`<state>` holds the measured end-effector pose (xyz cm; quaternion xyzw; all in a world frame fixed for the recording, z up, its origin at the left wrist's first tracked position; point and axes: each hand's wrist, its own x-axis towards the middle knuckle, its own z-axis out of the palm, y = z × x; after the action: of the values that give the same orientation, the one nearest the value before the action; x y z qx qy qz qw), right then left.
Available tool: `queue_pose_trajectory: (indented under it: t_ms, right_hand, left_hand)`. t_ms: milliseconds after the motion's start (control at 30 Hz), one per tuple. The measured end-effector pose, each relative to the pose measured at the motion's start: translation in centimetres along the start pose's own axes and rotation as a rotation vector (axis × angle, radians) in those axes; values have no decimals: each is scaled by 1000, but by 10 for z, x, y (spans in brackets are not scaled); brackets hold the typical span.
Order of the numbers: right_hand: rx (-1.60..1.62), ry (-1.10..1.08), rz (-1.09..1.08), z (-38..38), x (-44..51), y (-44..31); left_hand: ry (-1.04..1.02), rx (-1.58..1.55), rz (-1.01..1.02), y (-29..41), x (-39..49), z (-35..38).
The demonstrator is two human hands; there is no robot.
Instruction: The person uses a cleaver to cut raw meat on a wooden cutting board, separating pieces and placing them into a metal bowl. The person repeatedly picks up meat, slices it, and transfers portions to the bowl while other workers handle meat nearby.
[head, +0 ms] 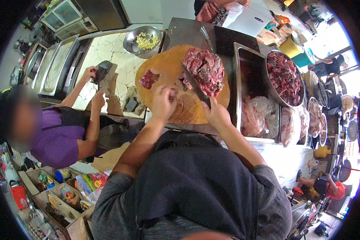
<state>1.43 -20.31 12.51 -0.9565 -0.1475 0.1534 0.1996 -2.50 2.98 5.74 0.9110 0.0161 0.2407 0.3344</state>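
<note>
My right hand (pixel 217 114) grips the handle of a long knife (pixel 194 82). Its dark blade points away from me and leans across the left side of a heap of raw red meat (pixel 205 70). Under both lies a thick round wooden chopping board (pixel 165 61). Over the board's near left part is my left hand (pixel 165 103), blurred, with its fingers curled; whether anything is in it cannot be made out. A small chunk of raw meat (pixel 147 79) rests beyond that hand, apart from the heap.
A co-worker (pixel 60 135) at my left holds a cleaver (pixel 106 66) over the tiled counter (pixel 117 48). Behind stands a metal bowl (pixel 126 45) of chopped pale-yellow food. On the right, a steel tray (pixel 237 90) holds bagged meat, beside a round pan (pixel 266 75) of cut meat.
</note>
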Motion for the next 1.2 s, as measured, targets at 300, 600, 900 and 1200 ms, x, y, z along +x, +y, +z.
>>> queue_pose_trajectory:
  t_ms: [300, 600, 900, 1200]
  right_hand:
    - [73, -6, 40, 19, -24, -16]
    - [1, -155, 197, 3, -66, -22]
    - [17, -271, 238, -4, -78, -33]
    - [29, -218, 131, 16, -21, -46]
  left_hand:
    - [-84, -70, 188, 7, -22, 11]
    - [-124, -63, -59, -1, -4, 25]
    - [-183, -143, -191, 8, -9, 34]
    - [-211, -108, -191, 3, -3, 31]
